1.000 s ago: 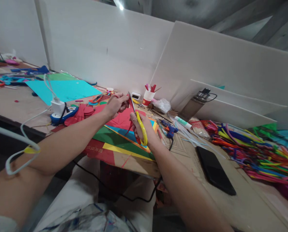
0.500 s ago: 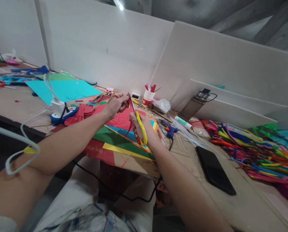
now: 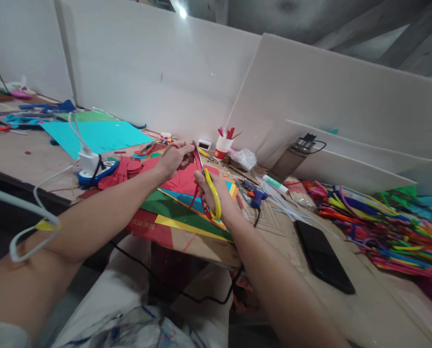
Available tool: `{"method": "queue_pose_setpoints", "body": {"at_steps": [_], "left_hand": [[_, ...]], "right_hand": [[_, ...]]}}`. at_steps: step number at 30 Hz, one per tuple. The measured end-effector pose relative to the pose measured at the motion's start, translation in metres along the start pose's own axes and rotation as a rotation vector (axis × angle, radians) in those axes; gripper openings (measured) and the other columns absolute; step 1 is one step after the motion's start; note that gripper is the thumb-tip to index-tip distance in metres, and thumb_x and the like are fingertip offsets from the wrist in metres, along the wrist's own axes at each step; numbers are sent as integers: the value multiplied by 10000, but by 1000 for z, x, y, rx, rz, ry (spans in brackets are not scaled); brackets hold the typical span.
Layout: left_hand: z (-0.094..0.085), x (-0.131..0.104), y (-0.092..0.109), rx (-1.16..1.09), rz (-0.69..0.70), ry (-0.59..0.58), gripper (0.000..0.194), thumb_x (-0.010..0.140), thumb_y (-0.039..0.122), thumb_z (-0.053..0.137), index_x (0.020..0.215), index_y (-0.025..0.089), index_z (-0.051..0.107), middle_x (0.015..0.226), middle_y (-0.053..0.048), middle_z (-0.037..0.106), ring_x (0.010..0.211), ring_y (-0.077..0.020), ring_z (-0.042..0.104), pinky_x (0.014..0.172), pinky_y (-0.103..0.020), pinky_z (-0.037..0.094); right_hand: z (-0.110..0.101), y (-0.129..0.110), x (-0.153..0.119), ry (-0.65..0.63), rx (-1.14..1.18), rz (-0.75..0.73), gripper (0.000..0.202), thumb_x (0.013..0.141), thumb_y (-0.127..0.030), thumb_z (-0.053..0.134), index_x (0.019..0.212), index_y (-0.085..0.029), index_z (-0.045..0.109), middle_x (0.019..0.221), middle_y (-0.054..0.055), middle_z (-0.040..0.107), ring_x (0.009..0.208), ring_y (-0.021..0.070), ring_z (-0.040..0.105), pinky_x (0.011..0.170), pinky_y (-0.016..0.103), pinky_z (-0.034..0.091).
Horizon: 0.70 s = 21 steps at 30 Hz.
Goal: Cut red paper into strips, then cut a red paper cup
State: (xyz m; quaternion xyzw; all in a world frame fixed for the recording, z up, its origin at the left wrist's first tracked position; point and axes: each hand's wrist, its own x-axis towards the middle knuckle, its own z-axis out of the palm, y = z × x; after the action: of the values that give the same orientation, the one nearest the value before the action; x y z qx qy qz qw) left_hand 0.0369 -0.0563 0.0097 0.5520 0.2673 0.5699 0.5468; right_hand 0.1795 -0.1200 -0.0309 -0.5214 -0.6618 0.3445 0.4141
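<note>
My right hand is closed round the yellow and red handles of a pair of scissors, whose blades point up and away. My left hand pinches a piece of red paper beside the blades. A narrow red strip of that paper hangs down near my right hand's fingers. Under both hands lies a stack of coloured sheets, with red paper on top and green paper and a yellow edge below. Cut red pieces lie left of my left wrist.
A power strip with a white charger stands at the left, near a turquoise sheet. Beyond the hands is a paper cup. To the right are a glue gun, a bottle, a black phone and many pipe cleaners.
Both hands stay nearly in place, with the scissors still at the red paper. The whole view has shifted very slightly.
</note>
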Motion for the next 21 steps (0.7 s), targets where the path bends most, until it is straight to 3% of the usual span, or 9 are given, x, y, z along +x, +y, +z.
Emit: {"method": "queue_pose_setpoints", "body": {"at_steps": [6,13,21], "left_hand": [[0,-1,0,23,6,15,237,772,205,577,577,168,447,441,28,499,308,-35,308,345,-197,173],[-4,-1,-3,14,-8,25,236,769,255,617,600,158,484,479,19,521,327,-30,320,351,-191,186],[-17,6,-8,-161,-57,16,249,725,284,702,653,138,513,522,44,468,374,-16,328,356,-154,178]], "right_hand": [[3,6,3,17,7,-43,529,809,-701,485,747,-180,552,554,6,564,408,92,479,367,185,348],[-2,3,1,25,78,8,484,791,-663,541,853,-183,567,548,-29,518,356,100,454,312,207,358],[-7,-2,8,169,299,-15,423,768,-562,596,944,-185,519,499,-75,467,357,90,429,336,200,344]]}}
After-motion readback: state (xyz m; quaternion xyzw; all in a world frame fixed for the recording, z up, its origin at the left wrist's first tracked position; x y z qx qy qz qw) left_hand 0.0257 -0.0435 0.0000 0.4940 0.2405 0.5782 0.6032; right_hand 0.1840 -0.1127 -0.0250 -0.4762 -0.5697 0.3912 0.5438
